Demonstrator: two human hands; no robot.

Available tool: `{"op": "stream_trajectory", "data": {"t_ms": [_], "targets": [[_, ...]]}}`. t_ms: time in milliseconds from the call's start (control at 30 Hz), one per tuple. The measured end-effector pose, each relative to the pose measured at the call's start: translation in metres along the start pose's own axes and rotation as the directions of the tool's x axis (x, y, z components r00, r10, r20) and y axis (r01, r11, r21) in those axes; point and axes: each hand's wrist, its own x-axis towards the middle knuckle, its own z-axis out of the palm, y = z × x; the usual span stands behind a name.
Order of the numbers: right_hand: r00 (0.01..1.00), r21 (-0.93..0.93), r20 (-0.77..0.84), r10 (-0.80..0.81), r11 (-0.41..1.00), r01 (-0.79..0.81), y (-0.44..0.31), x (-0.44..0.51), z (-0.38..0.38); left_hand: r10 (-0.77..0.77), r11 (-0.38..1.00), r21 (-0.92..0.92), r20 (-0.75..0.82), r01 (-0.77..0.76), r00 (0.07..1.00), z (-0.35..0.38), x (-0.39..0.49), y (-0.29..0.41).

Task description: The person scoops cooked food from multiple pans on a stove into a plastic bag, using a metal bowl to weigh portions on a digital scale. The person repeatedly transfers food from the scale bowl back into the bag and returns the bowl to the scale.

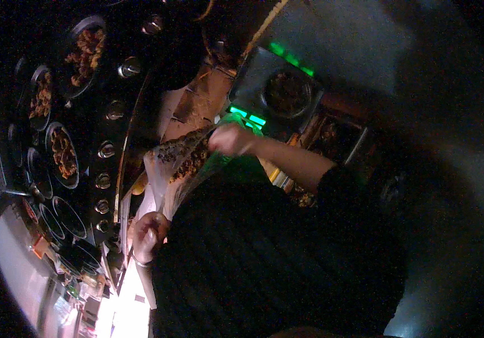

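A clear plastic bag [187, 162] with dark brown, crumbly pieces inside is stretched between my two hands. My left hand [151, 234], a bracelet at its wrist, grips the lower end of the bag. At the upper end, my right hand [229, 139] is closed around the gathered plastic and looks slightly blurred. Just beyond my right hand stands a digital scale [248, 80] with a lit green display [248, 116], partly covered by plastic. A round dish [288, 94] with dark contents rests on the scale.
On the left, a dark counter holds several round containers, one with brown food pieces [63, 156], beside a row of shiny round knobs or lids [106, 149]. A tray or box [353, 141] lies right of the scale. Bright light comes from the lower left; much else is dark.
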Motion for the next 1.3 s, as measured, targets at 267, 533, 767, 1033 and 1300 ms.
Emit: {"op": "stream_trajectory", "data": {"t_ms": [267, 533, 767, 1033, 1300], "targets": [[0.834, -0.388, 0.331, 0.442, 0.869, -0.306, 0.068, 0.033, 0.088, 0.19, 0.962, -0.258, 0.38, -0.093, 0.905, -0.018, -0.01, 0.01], [0.922, 0.216, 0.14, 0.362, 0.897, -0.385, 0.041, 0.016, 0.085, 0.137, 0.92, -0.386, 0.14, -0.074, 0.981, -0.013, -0.004, -0.009], [0.822, 0.624, 0.124, 0.556, 0.601, -0.5, -0.028, -0.021, -0.037, 0.012, 0.991, -0.134, -0.011, -0.013, 1.0, -0.008, 0.009, -0.009], [0.438, 0.079, -0.751, 0.495, 0.726, -0.683, 0.069, -0.13, -0.138, -0.113, 0.985, -0.13, 0.002, 0.112, 0.994, -0.007, 0.021, -0.01], [0.145, 0.353, -0.877, 0.457, 0.82, -0.45, 0.082, -0.13, -0.117, -0.183, 0.978, -0.101, -0.008, 0.182, 0.983, -0.013, 0.022, -0.005]]}}
